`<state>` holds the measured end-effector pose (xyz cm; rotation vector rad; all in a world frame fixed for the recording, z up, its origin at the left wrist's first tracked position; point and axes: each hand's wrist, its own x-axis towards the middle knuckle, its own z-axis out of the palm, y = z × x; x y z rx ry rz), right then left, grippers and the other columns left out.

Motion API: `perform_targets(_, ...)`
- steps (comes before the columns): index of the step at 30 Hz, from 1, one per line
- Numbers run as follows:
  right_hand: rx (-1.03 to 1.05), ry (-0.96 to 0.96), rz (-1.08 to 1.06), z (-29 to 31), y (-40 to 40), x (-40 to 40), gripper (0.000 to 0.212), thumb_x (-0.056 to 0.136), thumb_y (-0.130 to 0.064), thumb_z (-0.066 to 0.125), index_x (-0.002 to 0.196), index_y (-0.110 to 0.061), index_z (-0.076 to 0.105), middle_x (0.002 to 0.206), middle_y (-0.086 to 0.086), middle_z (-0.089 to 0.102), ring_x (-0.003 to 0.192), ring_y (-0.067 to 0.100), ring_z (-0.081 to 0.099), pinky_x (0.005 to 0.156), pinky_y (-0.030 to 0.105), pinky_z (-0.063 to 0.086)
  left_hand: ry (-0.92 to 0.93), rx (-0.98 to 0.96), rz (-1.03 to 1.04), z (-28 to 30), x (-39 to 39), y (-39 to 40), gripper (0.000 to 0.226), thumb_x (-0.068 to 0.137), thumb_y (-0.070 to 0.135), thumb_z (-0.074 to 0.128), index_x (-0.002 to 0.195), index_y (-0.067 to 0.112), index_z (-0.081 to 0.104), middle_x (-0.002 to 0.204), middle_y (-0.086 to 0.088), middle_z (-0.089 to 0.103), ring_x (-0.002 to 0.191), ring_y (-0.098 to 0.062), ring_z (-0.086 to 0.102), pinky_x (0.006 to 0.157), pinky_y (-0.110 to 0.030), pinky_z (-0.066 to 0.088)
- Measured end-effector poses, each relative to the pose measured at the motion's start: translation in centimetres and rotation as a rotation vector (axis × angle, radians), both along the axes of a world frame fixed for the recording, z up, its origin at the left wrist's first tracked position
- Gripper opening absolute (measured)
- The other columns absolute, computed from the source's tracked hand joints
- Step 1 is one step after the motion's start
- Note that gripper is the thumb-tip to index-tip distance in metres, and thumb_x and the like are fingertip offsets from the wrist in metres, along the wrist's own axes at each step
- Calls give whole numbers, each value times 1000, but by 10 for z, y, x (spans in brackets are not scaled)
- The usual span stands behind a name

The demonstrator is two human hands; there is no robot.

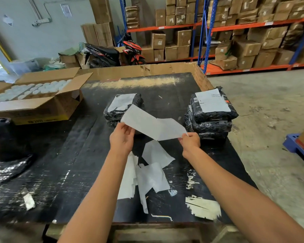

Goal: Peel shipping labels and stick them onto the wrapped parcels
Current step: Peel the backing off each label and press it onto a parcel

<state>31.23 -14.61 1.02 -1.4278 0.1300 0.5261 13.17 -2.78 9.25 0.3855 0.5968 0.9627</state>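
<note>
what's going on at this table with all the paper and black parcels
A person is labelling parcels. Both hands, left and right, hold a white strip of label paper by its ends above the scuffed black table. Beyond it sit a black plastic-wrapped parcel and a stack of black wrapped parcels, both already labelled on top. Loose white backing sheets lie near the person.

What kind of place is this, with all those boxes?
Most likely a warehouse packing area. Tall metal racks hold stacked cardboard boxes, black wrapped parcels with labels sit on the worktable, and two hands hold a label strip.
</note>
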Motion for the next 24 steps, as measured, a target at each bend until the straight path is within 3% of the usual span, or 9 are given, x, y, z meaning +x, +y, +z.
perform_targets(3,-106,1,-154,-11,-7,0,16,97,2,54,99,-7,67,90,9,68,64,12,61,49,21,44,-45,-21,75,5,-7,7,11,98,-4,50,99,-3,61,107,-16,69,115,-28,65,106,-42,50)
perform_targets(5,-112,5,-184,-15,-14,2,24,92,6,58,94,-16,68,91,9,69,64,12,59,50,21,46,-97,-37,136,8,-12,14,11,100,-1,50,102,-2,61,109,-15,68,122,-28,62,107,-42,48)
perform_targets(8,-85,13,89,-20,-14,1,29,90,13,59,85,-13,68,102,15,70,89,24,65,76,29,55,-139,-31,183,16,-17,21,12,102,2,50,102,-3,60,110,-16,67,118,-27,61,110,-42,46)
perform_targets(11,-44,-39,453,-22,-9,-15,30,94,13,55,83,-10,71,95,16,67,84,24,59,74,27,53,-123,3,162,22,-12,17,13,102,4,49,102,-1,61,108,-13,67,109,-24,63,110,-38,45)
perform_targets(14,-186,-250,726,-21,-7,-30,28,97,2,56,93,-17,76,92,8,68,76,18,58,67,26,50,-97,32,129,26,-2,9,15,104,6,48,107,-1,61,106,-11,66,100,-21,64,110,-36,45)
perform_targets(17,-405,-617,851,-12,-9,-35,36,95,-18,64,129,-29,66,116,-1,62,101,16,58,86,31,48,-55,60,110,28,4,2,15,104,7,49,107,-1,62,105,-12,68,99,-21,65,104,-36,48)
perform_targets(19,-282,-792,699,4,-11,-36,51,93,-19,67,141,-32,55,129,-2,55,109,14,55,95,30,47,-14,81,104,28,6,-2,14,102,6,51,96,2,63,96,-10,69,92,-20,66,99,-35,51)
perform_targets(22,45,-846,663,30,-11,-41,68,85,-21,72,144,-40,43,137,-8,45,119,5,49,96,16,40,26,118,88,28,15,-13,20,99,1,51,81,7,58,80,-7,59,78,-19,57,86,-33,52)
perform_targets(24,-5,-996,684,38,-8,-47,73,80,-34,74,144,-42,40,142,-14,39,129,5,43,104,20,35,52,126,78,27,24,-22,15,97,0,52,86,6,60,78,-6,59,77,-18,58,78,-30,54)
